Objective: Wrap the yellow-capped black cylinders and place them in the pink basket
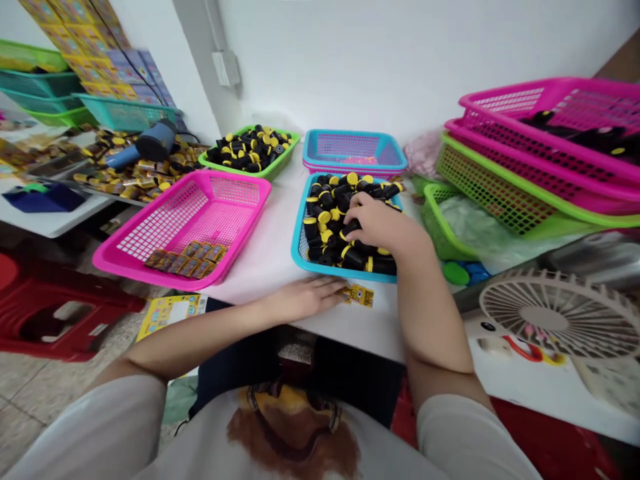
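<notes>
My right hand reaches into the blue basket, its fingers bent around one of the small black pieces with yellow caps. Many such pieces fill this basket; what they are I cannot tell. On the white table just in front of the basket, my left hand lies flat with its fingers stretched out. Its fingertips touch a small yellow printed label or wrapper. To the left, a pink basket holds several small yellow-brown printed packets in rows.
A green basket of similar black-and-yellow pieces and a stacked blue-rimmed basket stand against the wall. Pink and green baskets are piled at the right, above a round fan. A red stool stands on the left.
</notes>
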